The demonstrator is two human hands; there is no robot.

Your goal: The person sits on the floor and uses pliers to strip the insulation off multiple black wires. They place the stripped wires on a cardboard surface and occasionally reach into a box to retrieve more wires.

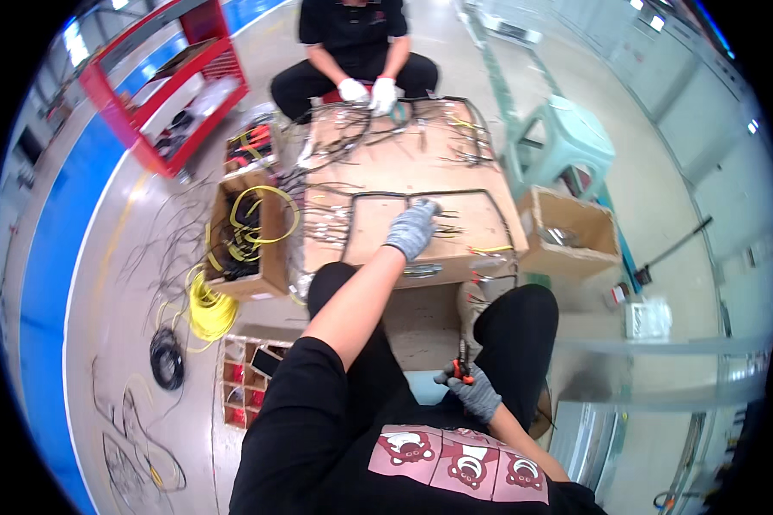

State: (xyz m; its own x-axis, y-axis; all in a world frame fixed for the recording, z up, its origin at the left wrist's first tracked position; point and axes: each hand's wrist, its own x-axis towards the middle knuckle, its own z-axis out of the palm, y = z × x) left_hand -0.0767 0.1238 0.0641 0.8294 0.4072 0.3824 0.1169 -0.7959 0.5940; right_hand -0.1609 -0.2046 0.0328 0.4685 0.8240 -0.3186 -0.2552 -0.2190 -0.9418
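Observation:
My left hand (412, 230), in a grey glove, reaches over the wooden board (378, 236) and rests at the middle of a black wire harness (378, 196). Its fingers are drawn together at the wires; what they pinch is hidden. Short black and yellow wire ends (448, 230) fan out just right of the fingertips. Low by my right thigh, my right hand (475, 395), also gloved, is closed round pliers (462, 371) with orange and black handles, jaws pointing away from me. More loose wire ends (325, 225) lie on the board's left side.
Across the board a person's white-gloved hands (369, 93) work on another harness. A cardboard box (270, 232) of wires stands left, an open box (575, 253) right, near a pale green stool (567, 142). Yellow (210, 313) and black (167, 359) coils and a divided tray (234, 395) lie left.

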